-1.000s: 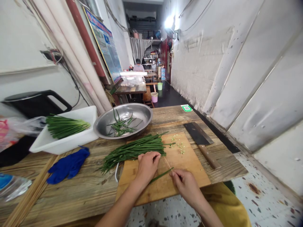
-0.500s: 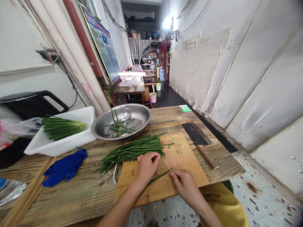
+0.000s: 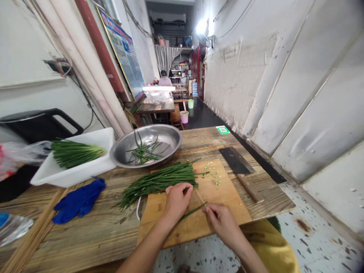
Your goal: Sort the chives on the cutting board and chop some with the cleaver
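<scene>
My left hand point(image 3: 176, 201) pinched a thin skewer point(image 3: 200, 195), fingertips together; my right hand point(image 3: 223, 219) gripped, tightly closed, a chive point(image 3: 194, 211) running below my left fingertips. Threading, I judged; next called for steady alignment.

The left fingers point(image 3: 186, 185) partly hide the green bunch point(image 3: 159, 182), and the view's edge crops the black kettle point(image 3: 31, 126).

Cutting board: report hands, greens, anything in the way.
Left hand by green bundle, grip unclear. Right hand pinching thin stick, green stalk reaching that hand. Green bundle partly on cutting board. Cleaver to the right, apart from both hands.
</scene>
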Demonstrator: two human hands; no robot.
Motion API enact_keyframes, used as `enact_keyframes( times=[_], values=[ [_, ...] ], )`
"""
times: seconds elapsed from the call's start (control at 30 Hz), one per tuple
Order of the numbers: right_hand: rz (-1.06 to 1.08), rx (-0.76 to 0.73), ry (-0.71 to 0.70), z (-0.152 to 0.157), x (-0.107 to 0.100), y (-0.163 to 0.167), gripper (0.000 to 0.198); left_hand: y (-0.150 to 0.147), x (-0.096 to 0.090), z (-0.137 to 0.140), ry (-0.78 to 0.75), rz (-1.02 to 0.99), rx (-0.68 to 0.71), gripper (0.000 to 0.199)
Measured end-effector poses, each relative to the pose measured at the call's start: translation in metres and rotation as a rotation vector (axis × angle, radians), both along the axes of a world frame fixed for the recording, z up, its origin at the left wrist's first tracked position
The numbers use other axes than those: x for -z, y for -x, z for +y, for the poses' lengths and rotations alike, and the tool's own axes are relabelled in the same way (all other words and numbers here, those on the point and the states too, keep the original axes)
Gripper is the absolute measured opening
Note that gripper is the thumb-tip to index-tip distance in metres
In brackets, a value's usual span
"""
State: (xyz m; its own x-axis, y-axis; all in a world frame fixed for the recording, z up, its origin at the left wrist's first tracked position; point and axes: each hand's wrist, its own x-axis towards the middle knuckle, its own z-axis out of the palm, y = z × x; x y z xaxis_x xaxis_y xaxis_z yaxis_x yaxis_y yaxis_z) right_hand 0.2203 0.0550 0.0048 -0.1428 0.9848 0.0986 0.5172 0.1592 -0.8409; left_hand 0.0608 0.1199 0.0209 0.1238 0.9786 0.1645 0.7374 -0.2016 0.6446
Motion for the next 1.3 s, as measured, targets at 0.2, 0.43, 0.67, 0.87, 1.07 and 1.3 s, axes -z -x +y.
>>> enact_keyframes(
  times=[0.2,0.43,0.67,0.87,1.07,1.3],
  values=[
    [-0.010,-0.002,0.012,-0.0007,0.0012,-0.0008,0.031,0.0004,0.0000,0.0001,0.002,-0.001,-0.010,0.021],
    [-0.026,0.005,0.014,0.0022,0.0044,-0.0008,0.032,0.0012,-0.0001,0.0012,0.012,-0.016,-0.002,0.020],
    [-0.017,-0.001,0.025,0.0019,0.0045,-0.0008,0.029,0.0020,-0.0005,0.0022,0.003,-0.036,0.016,0.020],
    [-0.027,-0.003,0.018,0.0012,0.0055,-0.0019,0.031,0.0014,-0.0017,0.0025,0.012,-0.039,0.011,0.020],
    [-0.020,0.005,0.016,0.0020,0.0058,-0.0017,0.031,0.0021,-0.0012,0.0011,0.020,-0.023,0.016,0.021],
    [-0.032,0.009,0.013,0.0008,0.0026,-0.0015,0.031,0.0025,-0.0009,0.0007,0.014,-0.044,0.033,0.021]
  ],
)
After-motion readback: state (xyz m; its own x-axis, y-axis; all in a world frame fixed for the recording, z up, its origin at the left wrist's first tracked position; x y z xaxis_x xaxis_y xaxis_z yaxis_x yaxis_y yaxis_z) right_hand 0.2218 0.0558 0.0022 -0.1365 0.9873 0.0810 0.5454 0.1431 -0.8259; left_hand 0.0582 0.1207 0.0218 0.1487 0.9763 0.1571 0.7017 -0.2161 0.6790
